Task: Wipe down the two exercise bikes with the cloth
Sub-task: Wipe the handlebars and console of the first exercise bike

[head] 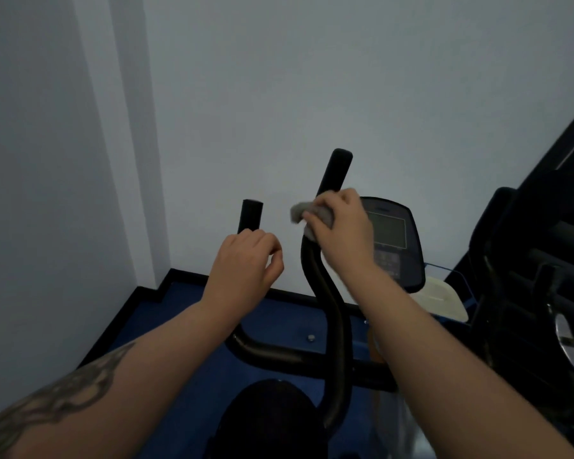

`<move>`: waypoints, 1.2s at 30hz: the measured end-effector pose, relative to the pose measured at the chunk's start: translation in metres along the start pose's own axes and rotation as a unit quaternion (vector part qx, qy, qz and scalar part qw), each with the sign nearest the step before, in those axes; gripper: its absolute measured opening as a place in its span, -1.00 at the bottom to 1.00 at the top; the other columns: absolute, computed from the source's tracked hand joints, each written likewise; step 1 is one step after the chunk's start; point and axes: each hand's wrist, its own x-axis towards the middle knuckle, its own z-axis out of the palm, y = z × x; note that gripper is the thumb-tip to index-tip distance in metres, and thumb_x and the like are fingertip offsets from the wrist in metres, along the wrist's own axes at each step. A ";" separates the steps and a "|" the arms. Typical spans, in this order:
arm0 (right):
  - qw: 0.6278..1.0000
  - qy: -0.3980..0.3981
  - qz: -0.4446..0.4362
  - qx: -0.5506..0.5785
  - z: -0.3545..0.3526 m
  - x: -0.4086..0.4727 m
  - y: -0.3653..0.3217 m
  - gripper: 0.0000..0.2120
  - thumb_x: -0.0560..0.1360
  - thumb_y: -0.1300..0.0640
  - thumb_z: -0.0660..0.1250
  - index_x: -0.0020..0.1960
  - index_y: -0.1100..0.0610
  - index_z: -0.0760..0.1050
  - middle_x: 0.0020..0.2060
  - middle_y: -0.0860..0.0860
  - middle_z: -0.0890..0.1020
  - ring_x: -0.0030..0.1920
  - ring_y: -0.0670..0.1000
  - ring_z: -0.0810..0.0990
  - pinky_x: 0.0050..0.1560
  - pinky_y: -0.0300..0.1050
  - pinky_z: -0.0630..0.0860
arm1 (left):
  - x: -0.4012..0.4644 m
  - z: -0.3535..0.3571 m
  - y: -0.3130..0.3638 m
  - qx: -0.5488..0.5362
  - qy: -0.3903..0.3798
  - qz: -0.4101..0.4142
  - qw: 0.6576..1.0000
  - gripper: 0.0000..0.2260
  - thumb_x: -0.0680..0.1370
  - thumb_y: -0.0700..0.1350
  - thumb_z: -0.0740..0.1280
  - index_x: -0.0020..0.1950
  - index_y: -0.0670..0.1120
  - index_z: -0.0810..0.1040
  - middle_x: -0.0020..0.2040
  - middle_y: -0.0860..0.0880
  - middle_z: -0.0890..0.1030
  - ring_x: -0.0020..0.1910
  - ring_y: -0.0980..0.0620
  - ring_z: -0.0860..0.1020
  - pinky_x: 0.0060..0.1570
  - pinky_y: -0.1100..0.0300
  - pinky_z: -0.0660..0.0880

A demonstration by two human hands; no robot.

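Observation:
An exercise bike stands before me with two black handlebars. My right hand (340,223) grips a grey cloth (304,213) wrapped round the right handlebar (337,170), about midway up its upright part. My left hand (249,260) sits in front of the left handlebar (251,215), just below its top; its fingers are curled, and whether they close round the bar is hidden. The bike's console (391,233) with a dark screen is right of my right hand. A black seat (269,419) shows at the bottom.
A pale wall is close ahead, with a corner and a column on the left. Blue floor (166,329) with a black skirting runs along the wall. Dark parts of another machine (540,293) fill the right side. A white tray-like part (441,296) lies behind the console.

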 end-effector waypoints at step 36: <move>0.969 -0.233 -0.070 0.046 -0.067 -0.017 0.025 -0.84 0.50 0.11 0.41 0.07 -0.03 0.66 -0.04 -0.08 0.58 0.01 -0.12 0.55 0.12 -0.26 0.43 | 0.001 0.001 -0.002 0.005 0.002 -0.027 1.000 -0.90 0.55 -0.23 0.30 -0.16 -0.16 0.54 -0.26 -0.02 0.52 -0.25 -0.06 0.47 -0.15 0.15 0.25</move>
